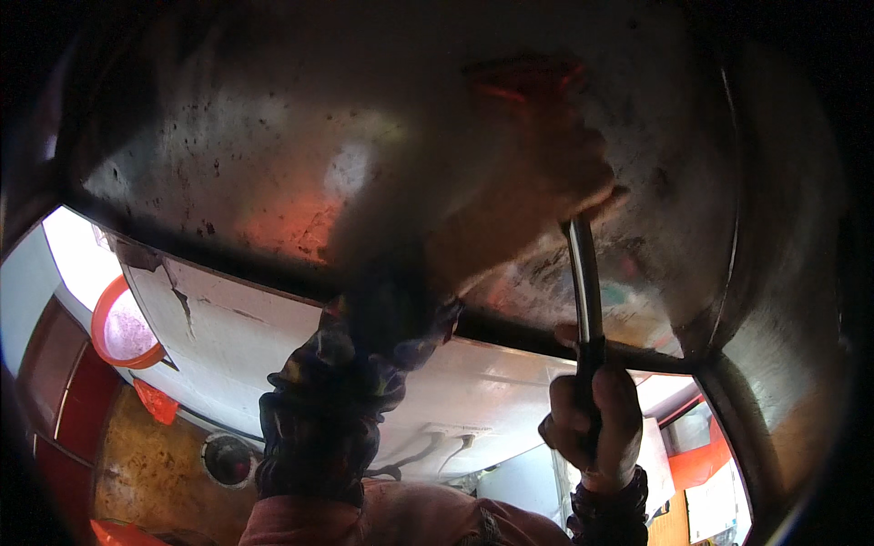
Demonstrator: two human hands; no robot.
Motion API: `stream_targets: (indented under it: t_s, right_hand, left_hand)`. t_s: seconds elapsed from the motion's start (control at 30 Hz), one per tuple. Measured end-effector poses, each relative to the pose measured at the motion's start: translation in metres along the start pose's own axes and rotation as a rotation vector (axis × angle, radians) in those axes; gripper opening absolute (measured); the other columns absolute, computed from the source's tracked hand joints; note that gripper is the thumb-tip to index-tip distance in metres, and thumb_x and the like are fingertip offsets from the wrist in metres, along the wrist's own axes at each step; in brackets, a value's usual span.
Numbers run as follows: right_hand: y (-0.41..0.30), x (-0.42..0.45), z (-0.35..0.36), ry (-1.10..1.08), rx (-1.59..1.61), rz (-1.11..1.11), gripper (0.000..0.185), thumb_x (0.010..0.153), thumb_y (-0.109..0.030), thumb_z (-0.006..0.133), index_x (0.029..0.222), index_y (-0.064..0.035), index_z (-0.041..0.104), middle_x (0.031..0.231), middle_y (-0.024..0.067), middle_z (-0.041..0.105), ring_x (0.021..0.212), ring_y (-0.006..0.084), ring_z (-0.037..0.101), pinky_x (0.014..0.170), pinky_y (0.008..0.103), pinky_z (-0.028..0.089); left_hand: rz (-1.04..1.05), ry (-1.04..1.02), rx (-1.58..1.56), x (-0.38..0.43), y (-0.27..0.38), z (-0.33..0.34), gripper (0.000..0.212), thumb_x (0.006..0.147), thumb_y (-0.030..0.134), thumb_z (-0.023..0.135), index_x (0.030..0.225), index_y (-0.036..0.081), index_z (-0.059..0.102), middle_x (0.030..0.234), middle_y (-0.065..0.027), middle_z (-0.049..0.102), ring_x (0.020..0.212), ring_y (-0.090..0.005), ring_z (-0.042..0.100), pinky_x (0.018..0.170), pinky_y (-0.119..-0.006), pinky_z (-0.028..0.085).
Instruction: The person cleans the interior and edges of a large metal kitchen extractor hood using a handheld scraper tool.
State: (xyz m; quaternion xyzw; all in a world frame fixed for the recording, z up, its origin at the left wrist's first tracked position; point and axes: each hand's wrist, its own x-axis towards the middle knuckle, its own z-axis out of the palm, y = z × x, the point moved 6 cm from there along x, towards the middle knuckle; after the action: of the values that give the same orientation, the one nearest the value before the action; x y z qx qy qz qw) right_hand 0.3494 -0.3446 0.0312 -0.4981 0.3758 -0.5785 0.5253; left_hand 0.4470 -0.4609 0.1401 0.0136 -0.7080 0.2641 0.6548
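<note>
A stained, dark sheet-metal surface fills the upper view. My left hand reaches across it from a dark patterned sleeve and is closed around the upper end of a tool with a shiny metal shaft. Shadow covers much of this hand. Past its fingers shows a dim red patch; whether it belongs to the tool is unclear. My right hand grips the tool's black handle lower down, near the metal's dark edge. The tool's far end is hidden.
Behind the metal edge runs a pale panel with peeling spots. Cables hang near its lower side. At left are an orange-rimmed basin, dark red panels and a brown stained surface with a round dark opening.
</note>
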Motion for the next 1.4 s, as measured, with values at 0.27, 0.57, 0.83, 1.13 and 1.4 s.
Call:
stream_targets:
  t_s: [0.27,0.57,0.83,1.13,1.4]
  right_hand:
    - [-0.056,-0.044,-0.041,0.515,-1.239,-0.579,0.039,0.083,0.0,0.055,0.122,-0.0007,0.05,0.092,0.0151,0.061,0.061,0.0161,0.058,0.054,0.0248,0.047]
    - [-0.085,-0.026,0.015,0.353,-1.528,-1.076,0.041,0.07,0.003,0.057,0.111,0.0004,0.06,0.093,0.0196,0.066,0.078,0.023,0.066,0.066,0.0283,0.05]
    - [-0.089,-0.06,-0.005,0.358,-1.55,-1.013,0.037,0.074,0.008,0.054,0.109,-0.0015,0.061,0.096,0.0191,0.066,0.084,0.0234,0.067,0.071,0.0291,0.05]
    - [-0.104,-0.029,0.022,0.321,-1.632,-1.191,0.044,0.078,0.001,0.049,0.121,-0.0029,0.055,0.1,0.0175,0.064,0.079,0.0196,0.063,0.067,0.0278,0.047]
    - [-0.124,-0.022,0.05,0.344,-1.652,-1.187,0.04,0.079,-0.001,0.051,0.118,-0.0029,0.057,0.101,0.02,0.063,0.088,0.0243,0.064,0.076,0.0317,0.049]
  left_hand:
    - [0.024,0.085,0.01,0.019,0.004,0.005,0.018,0.069,0.026,0.069,0.066,0.013,0.057,0.067,-0.0056,0.053,0.069,-0.0241,0.052,0.07,-0.041,0.043]
    - [0.31,0.467,0.528,0.004,-0.062,0.034,0.019,0.082,0.03,0.064,0.078,0.012,0.061,0.065,-0.0043,0.058,0.056,-0.0135,0.056,0.054,-0.027,0.049]
    - [-0.034,0.205,0.121,0.019,0.001,0.01,0.021,0.079,0.031,0.063,0.068,0.013,0.062,0.06,-0.0066,0.057,0.051,-0.02,0.054,0.051,-0.036,0.045]
    - [0.182,0.349,0.161,0.059,-0.025,-0.012,0.033,0.083,0.029,0.063,0.056,0.013,0.053,0.048,-0.0038,0.045,0.04,-0.0152,0.041,0.044,-0.031,0.039]
    - [-0.03,0.32,0.098,0.077,-0.053,-0.022,0.038,0.082,0.028,0.064,0.053,0.011,0.047,0.047,-0.0051,0.042,0.047,-0.0193,0.044,0.056,-0.034,0.04]
